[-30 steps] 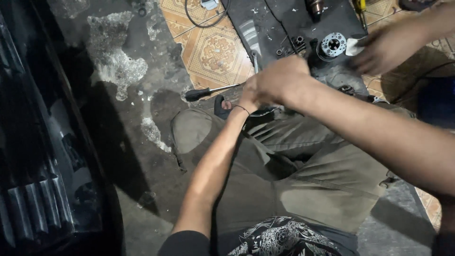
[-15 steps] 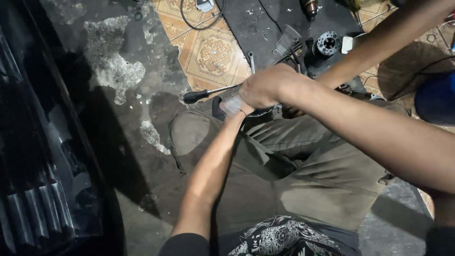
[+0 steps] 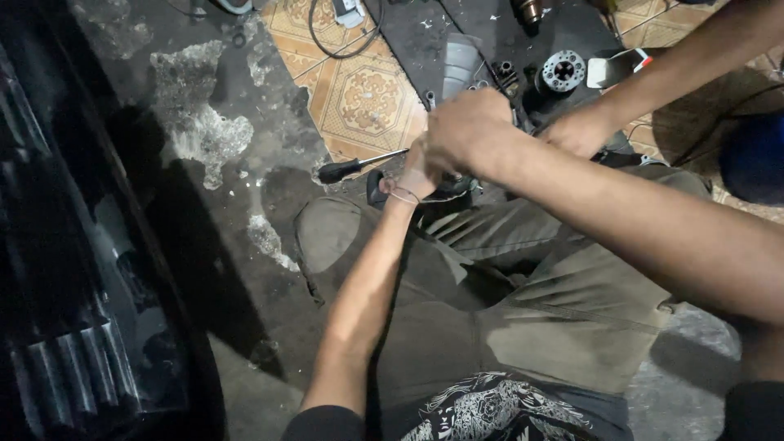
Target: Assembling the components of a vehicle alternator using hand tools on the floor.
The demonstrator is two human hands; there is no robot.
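**While your hands stay clamped at the knee, a second person's hand has come in beside them**

As you look down, your bent knee [image 3: 327,233] in olive trousers sits nearest. Your left hand [image 3: 415,173] rises along it, thin band at the wrist. It is mostly covered, so I cannot tell how far its grip is closed.

- Your right hand [image 3: 469,131] lies on top of the left, grip curled shut. What it has hold of is hidden.
- Dark part [image 3: 378,186]: just under both hands, at the knee's far edge, only a corner showing.
- Screwdriver [image 3: 351,169]: black handle on the floor, shaft running in under your left hand. It has not shifted in the last second.

Change noted: the co-worker's hand [image 3: 580,131], a second ago up by the round metal hub [image 3: 563,70], now sits just beside your right hand. The work spot is crowded, and the hub lies alone on the dark mat [image 3: 490,24].

Farther out: patterned floor tiles [image 3: 359,98], a looped cable [image 3: 327,41].
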